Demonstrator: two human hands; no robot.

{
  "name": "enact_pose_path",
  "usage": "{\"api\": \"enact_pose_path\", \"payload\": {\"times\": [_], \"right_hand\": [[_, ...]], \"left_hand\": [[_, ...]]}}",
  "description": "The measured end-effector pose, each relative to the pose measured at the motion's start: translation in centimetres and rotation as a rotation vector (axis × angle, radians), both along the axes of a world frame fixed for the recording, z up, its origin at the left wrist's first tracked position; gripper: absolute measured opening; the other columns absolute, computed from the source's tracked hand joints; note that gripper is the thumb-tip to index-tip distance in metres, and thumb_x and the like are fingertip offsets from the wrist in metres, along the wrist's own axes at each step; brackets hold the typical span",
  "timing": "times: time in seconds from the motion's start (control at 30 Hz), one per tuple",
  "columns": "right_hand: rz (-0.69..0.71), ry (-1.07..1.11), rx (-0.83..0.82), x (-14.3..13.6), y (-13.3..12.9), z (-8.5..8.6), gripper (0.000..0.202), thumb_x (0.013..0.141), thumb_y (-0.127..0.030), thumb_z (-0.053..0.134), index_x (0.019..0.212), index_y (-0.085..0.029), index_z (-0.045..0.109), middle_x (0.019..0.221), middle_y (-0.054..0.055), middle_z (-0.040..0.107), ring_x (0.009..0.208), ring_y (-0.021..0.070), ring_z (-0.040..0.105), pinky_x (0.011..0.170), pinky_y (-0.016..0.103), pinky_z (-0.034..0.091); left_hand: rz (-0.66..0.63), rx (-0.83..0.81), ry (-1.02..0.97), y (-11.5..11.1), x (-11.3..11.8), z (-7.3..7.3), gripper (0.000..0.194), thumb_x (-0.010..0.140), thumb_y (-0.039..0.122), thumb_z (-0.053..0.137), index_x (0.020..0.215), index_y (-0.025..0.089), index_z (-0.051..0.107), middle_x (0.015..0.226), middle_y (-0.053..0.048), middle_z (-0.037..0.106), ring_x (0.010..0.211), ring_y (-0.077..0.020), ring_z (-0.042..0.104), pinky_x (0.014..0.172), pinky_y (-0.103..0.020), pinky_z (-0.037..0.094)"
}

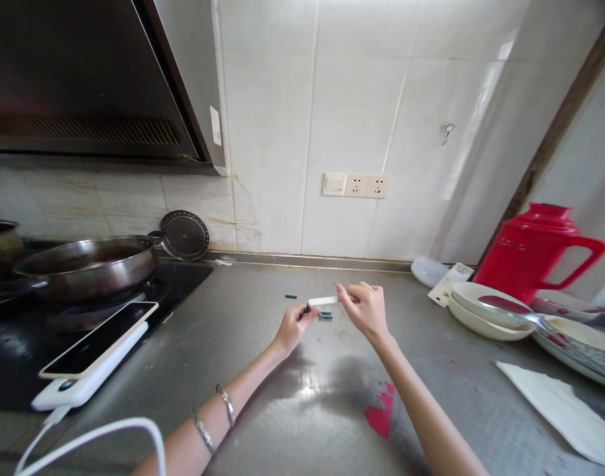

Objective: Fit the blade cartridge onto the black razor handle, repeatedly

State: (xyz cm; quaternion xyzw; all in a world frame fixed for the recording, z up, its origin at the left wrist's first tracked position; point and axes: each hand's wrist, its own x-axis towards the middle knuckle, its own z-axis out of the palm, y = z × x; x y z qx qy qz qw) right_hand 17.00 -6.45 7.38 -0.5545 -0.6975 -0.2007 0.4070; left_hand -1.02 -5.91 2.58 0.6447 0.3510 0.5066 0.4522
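Observation:
In the head view a slim white stick-shaped object [322, 301] with a dark end spans the gap between my hands, above the metal counter [262, 357]. My left hand [293, 328] pinches it at the dark left end. Around its right end, my right hand [365, 307] is closed, thumb and curled fingers against it. Its exact kind is too small to make out. Several short dark green pieces [325, 318] lie on the counter just behind and below the object. Another green piece [291, 297] rests apart, to the left.
A steel pan [91, 264] sits on the black stove at left, beside a phone [101, 337] on a white power bank [91, 370] with a cable. On the right stand a red thermos [527, 251], stacked bowls [485, 324] and a white paper [555, 410]. Wall sockets [365, 186] are ahead.

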Motion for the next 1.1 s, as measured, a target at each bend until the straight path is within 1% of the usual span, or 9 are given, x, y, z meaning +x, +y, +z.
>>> {"api": "enact_pose_path", "payload": {"times": [0.1,0.23,0.43,0.5,0.6,0.7,0.83,0.97,1.1], "right_hand": [[-0.011,0.035,-0.039,0.0,0.2,-0.3,0.052,0.085,-0.047,0.039,0.043,-0.016,0.043,0.045,-0.001,0.048,0.056,0.0110,0.045,0.067,0.026,0.024],[-0.106,0.089,-0.069,1.5,0.6,-0.6,0.052,0.083,-0.050,0.039,0.042,-0.017,0.042,0.046,0.000,0.048,0.055,0.0116,0.044,0.067,0.027,0.025],[-0.018,0.069,-0.015,-0.5,0.2,-0.4,0.052,0.085,-0.049,0.037,0.044,-0.017,0.043,0.047,0.000,0.050,0.057,0.0116,0.046,0.069,0.027,0.026],[-0.035,0.054,-0.037,-0.4,0.3,-0.6,0.052,0.086,-0.048,0.036,0.044,-0.017,0.043,0.048,0.001,0.052,0.058,0.0119,0.047,0.069,0.027,0.026],[-0.166,0.074,-0.131,1.0,1.0,-1.3,0.054,0.085,-0.053,0.033,0.047,-0.017,0.045,0.051,0.003,0.055,0.061,0.0144,0.051,0.070,0.028,0.028],[-0.252,0.158,-0.339,2.3,1.8,-2.0,0.051,0.086,-0.058,0.026,0.068,-0.019,0.054,0.061,0.005,0.060,0.063,0.0179,0.055,0.065,0.028,0.030],[-0.134,0.273,-0.565,2.0,2.5,-3.0,0.043,0.088,-0.054,0.026,0.098,-0.018,0.048,0.069,0.007,0.062,0.063,0.0196,0.058,0.057,0.024,0.033],[0.054,0.282,-0.567,0.6,2.7,-3.5,0.030,0.090,-0.041,0.031,0.100,-0.017,0.044,0.069,0.006,0.062,0.063,0.0189,0.058,0.057,0.023,0.034],[0.027,0.185,-0.617,-1.1,2.0,-3.4,0.025,0.092,-0.032,0.027,0.096,-0.016,0.045,0.075,0.010,0.064,0.068,0.0198,0.061,0.058,0.023,0.035]], "left_hand": [[-0.003,0.013,0.011,0.0,-0.3,0.3,0.036,0.076,0.046,0.054,0.074,0.013,0.067,0.050,0.005,0.032,0.049,-0.0086,0.026,0.050,-0.024,0.018],[0.008,0.022,-0.013,0.2,-0.7,0.8,0.036,0.075,0.046,0.055,0.071,0.013,0.067,0.050,0.004,0.033,0.049,-0.0087,0.025,0.049,-0.024,0.016],[-0.008,0.022,0.002,0.1,-0.7,0.8,0.035,0.075,0.045,0.055,0.075,0.013,0.068,0.047,0.005,0.031,0.047,-0.0081,0.024,0.048,-0.024,0.016],[-0.018,0.026,0.007,0.2,-0.8,0.9,0.035,0.075,0.045,0.055,0.075,0.012,0.068,0.048,0.005,0.030,0.047,-0.0077,0.024,0.048,-0.024,0.016],[-0.013,0.025,-0.022,0.6,-1.2,1.1,0.036,0.076,0.046,0.055,0.075,0.012,0.067,0.049,0.006,0.028,0.047,-0.0072,0.024,0.047,-0.024,0.015],[0.011,0.008,-0.071,1.1,-1.7,1.3,0.038,0.075,0.048,0.055,0.077,0.012,0.067,0.049,0.006,0.030,0.046,-0.0068,0.026,0.046,-0.023,0.016],[0.025,-0.018,-0.122,1.6,-2.0,1.3,0.040,0.072,0.050,0.056,0.079,0.011,0.067,0.047,0.006,0.032,0.045,-0.0068,0.027,0.046,-0.023,0.018],[0.021,-0.038,-0.170,1.9,-2.0,1.2,0.039,0.072,0.048,0.058,0.080,0.011,0.066,0.047,0.006,0.032,0.045,-0.0065,0.026,0.046,-0.023,0.018],[0.027,-0.057,-0.211,2.2,-2.1,1.2,0.038,0.070,0.048,0.060,0.079,0.011,0.066,0.047,0.006,0.031,0.045,-0.0063,0.026,0.045,-0.022,0.017]]}}
